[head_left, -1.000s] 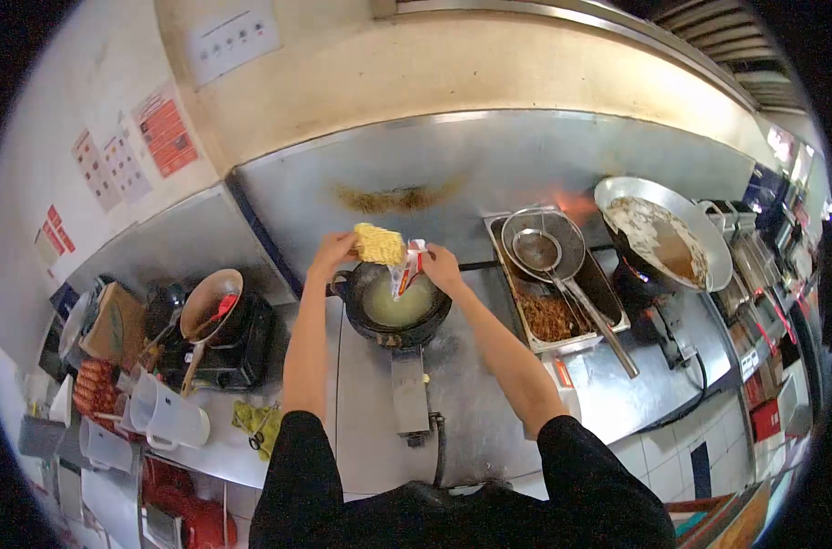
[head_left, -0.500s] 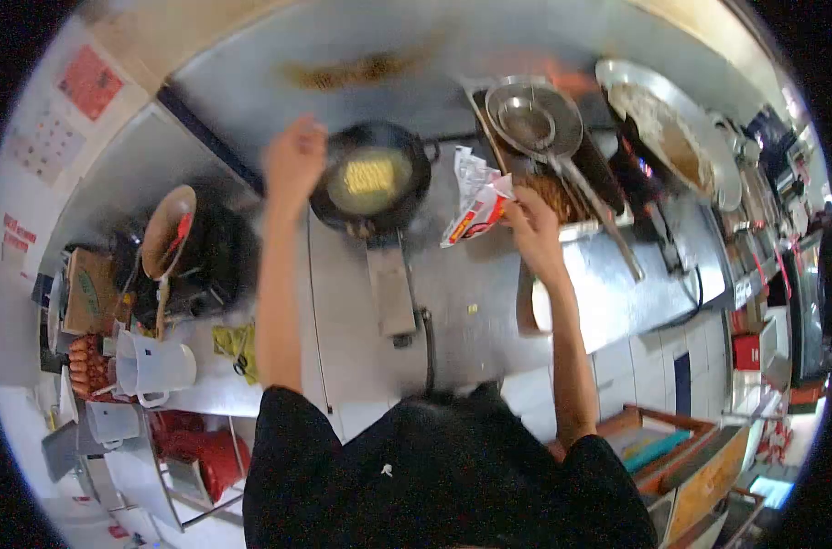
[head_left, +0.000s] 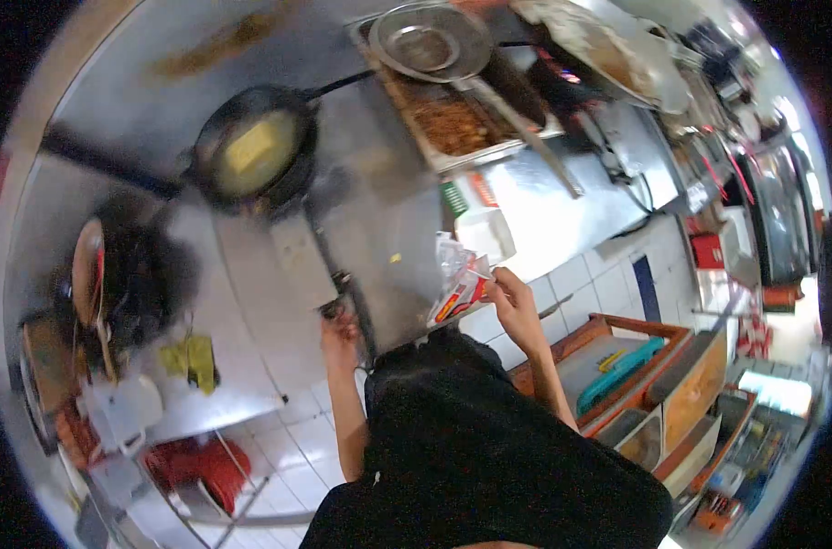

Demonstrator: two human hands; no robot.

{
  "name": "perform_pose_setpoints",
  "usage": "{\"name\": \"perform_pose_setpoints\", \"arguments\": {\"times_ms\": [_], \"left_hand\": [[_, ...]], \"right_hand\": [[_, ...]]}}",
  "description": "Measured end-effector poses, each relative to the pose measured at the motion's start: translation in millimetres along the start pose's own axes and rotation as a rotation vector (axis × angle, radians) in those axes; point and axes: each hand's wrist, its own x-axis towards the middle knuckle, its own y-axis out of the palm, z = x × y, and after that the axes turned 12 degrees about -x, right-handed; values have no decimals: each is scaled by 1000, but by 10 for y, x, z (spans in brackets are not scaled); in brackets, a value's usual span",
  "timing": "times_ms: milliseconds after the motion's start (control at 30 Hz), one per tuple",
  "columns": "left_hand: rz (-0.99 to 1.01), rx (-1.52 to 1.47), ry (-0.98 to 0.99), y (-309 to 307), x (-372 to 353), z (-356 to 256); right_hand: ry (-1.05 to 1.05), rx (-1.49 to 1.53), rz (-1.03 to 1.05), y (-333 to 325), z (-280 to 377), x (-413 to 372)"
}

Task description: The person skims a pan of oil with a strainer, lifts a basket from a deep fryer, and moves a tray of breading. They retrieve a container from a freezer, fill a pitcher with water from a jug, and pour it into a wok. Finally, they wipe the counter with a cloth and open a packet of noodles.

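Note:
My right hand (head_left: 512, 302) pinches an opened instant noodle packet (head_left: 457, 285), white and red with torn plastic at its top. Near the stove's front edge, my left hand (head_left: 340, 328) has its fingers closed at a small black stove knob (head_left: 328, 309). Up and left of that hand, a black wok (head_left: 256, 151) sits on the burner. In its liquid lies a yellow block of instant noodles (head_left: 250, 147).
Right of the wok stands a metal tray of brown food (head_left: 453, 126) with a long-handled strainer (head_left: 432, 41) across it. A white foam box (head_left: 485, 233) sits below the tray. A yellow-green cloth (head_left: 189, 359) lies at left; an open wooden drawer (head_left: 608, 366) is at lower right.
My left hand has come down from beside the wok to the knob at the stove front. The right hand, still holding the packet, has drawn back towards my body. The view has turned.

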Motion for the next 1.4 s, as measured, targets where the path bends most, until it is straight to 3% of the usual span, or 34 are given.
{"name": "perform_pose_setpoints", "arguments": {"times_ms": [33, 67, 133, 167, 233, 267, 300, 367, 467, 500, 533, 567, 600, 633, 667, 700, 767, 833, 867, 933, 1000, 1067, 1133, 1200, 1267, 1300, 1333, 1367, 1400], "left_hand": [[47, -46, 75, 3, 129, 58], [25, 314, 296, -14, 204, 164], [162, 428, 445, -252, 386, 267], [32, -50, 194, -291, 490, 201], [163, -379, 32, -365, 498, 124], [71, -369, 98, -35, 258, 184], [-138, -403, 124, -112, 461, 129], [-108, -394, 75, -22, 471, 114], [-48, -450, 69, -160, 472, 56], [-58, -444, 43, -88, 407, 52], [-65, -428, 6, 8, 344, 46], [-53, -401, -7, 112, 238, 4], [-141, -400, -9, 233, 106, -15], [-228, -385, -21, 294, 66, 11], [-33, -237, -19, -81, 173, -32], [167, -99, -15, -418, 279, -112], [-303, 202, 399, 107, -199, 137], [-334, 541, 385, 500, -761, 237], [-313, 550, 383, 628, -908, 294], [-206, 825, 261, 786, -1067, 409], [-131, 905, 187, 945, -1117, 471], [290, 1037, -101, 1221, -1253, 499], [542, 1176, -295, 1340, -1177, 448], [873, 1186, -76, 1683, -1557, 520], [1014, 1229, -215, 1831, -1631, 469], [1164, 1308, -244, 1871, -1575, 449], [1309, 1371, -281, 1899, -1566, 467], [1281, 1366, -305, 1950, -1693, 451], [1372, 1351, -449, 2079, -1798, 445]], "right_hand": [[10, 26, -13, -144, 9, 22], [21, 50, -35, -306, 24, 29], [20, 68, -162, -653, 111, 52], [-10, -77, -190, -851, 46, 106], [-6, -275, -286, -1179, 178, 157], [-22, -391, -295, -1309, 142, 246], [-25, -385, -337, -1427, 39, 370], [41, -604, -233, -1530, -328, 665], [104, -748, -159, -1575, -725, 1188], [43, -739, -222, -1504, -922, 1386], [127, -809, -162, -1419, -1186, 1681], [148, -699, -177, -1431, -954, 1686], [176, -433, -168, -1242, -1384, 1990], [63, -270, -300, -1074, -1632, 2175], [-129, 59, -374, -1005, -1536, 2031], [-28, -7, -326, -906, -1531, 2175], [84, -37, -299, -753, -1578, 2445], [-148, -468, -531, -647, -1636, 2514], [-142, -465, -553, -657, -1633, 2434], [-167, -439, -588, -689, -1573, 2097], [-19, -440, -604, -864, -997, 1439], [51, -372, -547, -862, -877, 1033], [74, -247, -574, -628, -977, 561], [109, -125, -708, -237, -1016, -135], [333, -7, -558, 275, -1306, -885], [410, -111, -642, 696, -1612, -1252], [478, -257, -588, 1104, -1971, -1667], [877, -425, -215, 1588, -2314, -2128], [885, -427, -199, 1676, -2250, -2418]]}}
